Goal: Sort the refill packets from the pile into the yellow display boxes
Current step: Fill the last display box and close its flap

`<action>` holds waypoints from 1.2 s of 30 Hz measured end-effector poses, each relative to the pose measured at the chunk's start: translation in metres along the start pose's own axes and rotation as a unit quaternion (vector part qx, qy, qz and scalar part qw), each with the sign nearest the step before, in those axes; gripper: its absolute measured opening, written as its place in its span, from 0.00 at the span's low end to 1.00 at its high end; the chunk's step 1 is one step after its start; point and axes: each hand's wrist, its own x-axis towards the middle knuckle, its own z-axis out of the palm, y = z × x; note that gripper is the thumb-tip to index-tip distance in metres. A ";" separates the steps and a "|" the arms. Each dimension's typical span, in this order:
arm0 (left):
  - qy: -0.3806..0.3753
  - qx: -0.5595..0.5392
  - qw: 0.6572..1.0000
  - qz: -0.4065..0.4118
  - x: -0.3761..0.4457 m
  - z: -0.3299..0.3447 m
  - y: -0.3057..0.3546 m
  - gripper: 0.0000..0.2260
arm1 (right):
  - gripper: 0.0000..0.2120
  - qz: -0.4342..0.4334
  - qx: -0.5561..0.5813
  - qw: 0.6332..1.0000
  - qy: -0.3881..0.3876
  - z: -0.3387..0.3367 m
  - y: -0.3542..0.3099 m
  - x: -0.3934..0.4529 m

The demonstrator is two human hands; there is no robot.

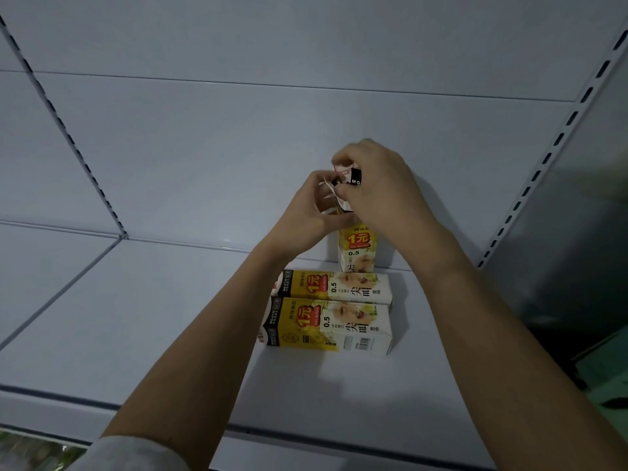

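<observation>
Two flat boxes (pixel 331 312) wait nearest us while our left hand (pixel 314 212) and right hand (pixel 377 185) pinch the upright box's (pixel 356 248) flaps (pixel 343 180), likely opening it for packets.

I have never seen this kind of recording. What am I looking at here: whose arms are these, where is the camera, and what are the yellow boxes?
There is no machine. The one picture comes from a camera worn on a person's head, looking forward and down, so the two bare arms are that person's own.

They reach onto a pale metal shelf. Two yellow display boxes lie flat on it, side by side: the nearer box and the farther box. Behind them a third box, the upright box, stands on end.

The left hand and the right hand both work at its top, pinching the white and black flaps there. Whether any refill packets are held, the picture does not show.
</observation>
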 end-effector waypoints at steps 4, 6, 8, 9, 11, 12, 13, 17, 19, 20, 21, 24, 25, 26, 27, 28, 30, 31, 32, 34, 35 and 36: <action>0.010 0.017 1.000 0.004 -0.002 0.001 -0.001 0.26 | 0.07 0.054 0.007 0.998 -0.011 0.000 -0.003 -0.004; 0.014 0.013 1.000 0.002 -0.004 0.001 0.000 0.27 | 0.07 0.071 -0.003 0.997 -0.042 -0.008 -0.004 -0.001; 0.006 -0.001 1.000 -0.006 -0.005 0.004 0.002 0.27 | 0.08 0.078 -0.028 0.993 -0.089 -0.014 -0.005 0.006; 0.000 -0.005 1.000 -0.007 -0.006 0.005 0.002 0.27 | 0.08 0.084 -0.041 0.990 -0.108 -0.015 -0.005 0.011; -0.001 -0.001 1.000 -0.004 -0.007 0.008 0.004 0.27 | 0.09 0.103 -0.073 0.983 -0.130 -0.014 -0.007 0.018; 0.003 0.001 1.000 -0.004 -0.008 0.008 0.005 0.27 | 0.07 0.106 -0.085 0.981 -0.140 -0.013 -0.008 0.019; 0.008 -0.001 1.000 -0.005 -0.009 0.007 0.005 0.27 | 0.05 0.101 -0.084 0.981 -0.143 -0.013 -0.009 0.019; 0.027 -0.039 0.999 -0.012 -0.015 -0.002 0.003 0.28 | 0.04 0.061 0.041 0.997 -0.025 -0.020 -0.007 0.012; 0.040 -0.063 0.997 -0.018 -0.017 -0.007 0.003 0.29 | 0.05 0.063 0.088 0.990 0.090 -0.023 -0.001 0.009; 0.047 -0.072 0.996 -0.018 -0.019 -0.010 0.003 0.30 | 0.05 0.072 0.105 0.984 0.126 -0.021 0.004 0.007; 0.053 -0.079 0.995 -0.016 -0.020 -0.011 0.004 0.31 | 0.05 0.087 0.131 0.978 0.137 -0.018 0.009 0.005; 0.072 -0.088 0.994 0.003 -0.023 -0.013 0.004 0.32 | 0.03 0.132 0.218 0.963 0.087 0.000 0.019 0.000; 0.078 -0.089 0.993 0.007 -0.024 -0.012 0.004 0.32 | 0.04 0.130 0.226 0.962 0.076 0.007 0.021 -0.002; 0.084 -0.092 0.992 0.010 -0.024 -0.011 0.003 0.32 | 0.06 0.115 0.224 0.965 0.077 0.012 0.021 -0.003; 0.087 -0.095 0.992 0.012 -0.023 -0.009 0.001 0.32 | 0.07 0.089 0.212 0.970 0.083 0.016 0.019 -0.003; 0.089 -0.098 0.991 0.014 -0.023 -0.008 0.001 0.32 | 0.08 0.057 0.189 0.976 0.089 0.018 0.017 -0.002; 0.086 -0.102 0.991 0.017 -0.022 -0.005 -0.001 0.31 | 0.07 0.013 0.108 0.991 0.077 0.020 0.014 0.002; 0.087 -0.104 0.991 0.018 -0.021 -0.004 -0.001 0.31 | 0.06 0.006 0.069 0.996 0.057 0.021 0.015 0.005; 0.090 -0.103 0.990 0.019 -0.021 -0.004 -0.001 0.30 | 0.06 0.011 0.047 0.998 0.033 0.021 0.015 0.007; 0.096 -0.099 0.990 0.020 -0.021 -0.004 -0.004 0.29 | 0.06 0.051 0.053 0.997 -0.014 0.021 0.014 0.009; 0.101 -0.097 0.990 0.022 -0.022 -0.004 -0.005 0.27 | 0.06 0.068 0.061 0.995 -0.031 0.020 0.013 0.011; 0.106 -0.092 0.990 0.025 -0.022 -0.005 -0.005 0.26 | 0.06 0.076 0.067 0.994 -0.046 0.018 0.011 0.012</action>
